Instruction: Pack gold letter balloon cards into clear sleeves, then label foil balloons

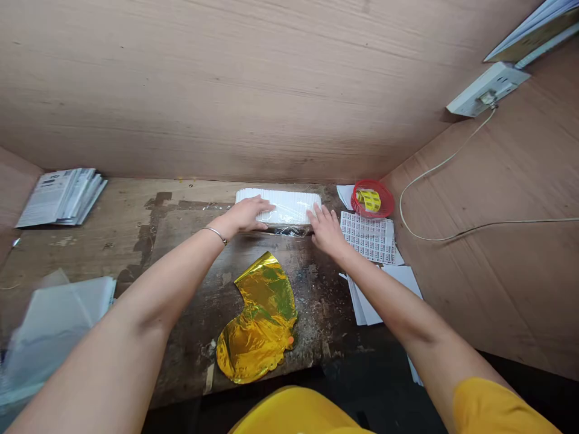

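Observation:
A white, ribbed bundle in clear plastic wrap (289, 205) lies at the back of the worktable, close to the wall. My left hand (248, 214) rests on its left end, fingers stretched over the top and thumb toward the front edge. On the right end lies my right hand (326, 229), its fingers spread and touching the wrap. Both hands look open. Between my forearms, nearer to me, a flat gold foil balloon (266, 319) lies curved on the dark wood, with a small orange spot at its right edge.
To the right are a red basket (389, 202) with a yellow roll, a printed label sheet (368, 236) and white papers (368, 301). Printed leaflets (54, 196) and clear plastic sleeves (58, 325) lie left. A cable (452, 236) hangs from a wall socket (488, 90).

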The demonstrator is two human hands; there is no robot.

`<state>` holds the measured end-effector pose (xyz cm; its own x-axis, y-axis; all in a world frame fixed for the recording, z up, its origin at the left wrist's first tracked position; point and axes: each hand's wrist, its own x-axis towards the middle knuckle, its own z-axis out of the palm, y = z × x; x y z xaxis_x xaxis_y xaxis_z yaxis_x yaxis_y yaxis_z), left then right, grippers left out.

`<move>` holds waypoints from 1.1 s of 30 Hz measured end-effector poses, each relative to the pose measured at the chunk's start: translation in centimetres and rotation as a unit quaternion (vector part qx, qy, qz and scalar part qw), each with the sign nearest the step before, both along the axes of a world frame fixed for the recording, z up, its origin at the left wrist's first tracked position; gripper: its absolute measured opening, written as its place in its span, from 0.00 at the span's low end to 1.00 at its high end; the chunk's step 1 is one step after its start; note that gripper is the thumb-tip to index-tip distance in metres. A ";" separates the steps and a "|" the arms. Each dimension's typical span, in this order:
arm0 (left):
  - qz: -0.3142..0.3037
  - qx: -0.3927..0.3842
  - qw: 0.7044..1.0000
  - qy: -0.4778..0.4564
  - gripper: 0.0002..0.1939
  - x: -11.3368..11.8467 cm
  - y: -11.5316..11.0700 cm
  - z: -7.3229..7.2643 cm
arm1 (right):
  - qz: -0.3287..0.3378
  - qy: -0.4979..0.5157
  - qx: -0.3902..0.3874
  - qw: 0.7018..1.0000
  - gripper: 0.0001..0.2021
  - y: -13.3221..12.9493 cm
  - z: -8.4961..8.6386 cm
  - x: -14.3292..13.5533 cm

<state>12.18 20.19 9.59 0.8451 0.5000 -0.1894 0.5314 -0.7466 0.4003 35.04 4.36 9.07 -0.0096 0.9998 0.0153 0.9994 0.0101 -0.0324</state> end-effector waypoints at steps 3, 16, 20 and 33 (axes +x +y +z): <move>0.003 0.033 0.999 -0.015 0.30 -0.1 -0.5 -0.7 | 0.040 0.023 -0.023 0.999 0.15 1.8 0.4 2.7; 0.057 0.070 0.996 -0.025 0.25 2.2 -0.5 -1.2 | 0.051 -0.009 -0.069 0.996 0.08 -6.7 -1.3 2.3; 0.061 0.066 0.996 -0.023 0.26 2.7 -0.3 -1.3 | -0.026 -0.041 -0.023 0.999 0.19 -6.6 -1.3 1.4; 0.016 0.053 0.998 -0.027 0.51 -1.1 -1.8 -1.0 | -0.178 -0.013 -0.171 0.969 0.07 -8.5 0.3 2.0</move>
<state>11.12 18.34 8.59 0.8360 0.5416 -0.0883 0.5352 -0.7690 0.3496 37.08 -4.11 9.33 0.3406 0.8866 -0.3131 0.9383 -0.3420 0.0521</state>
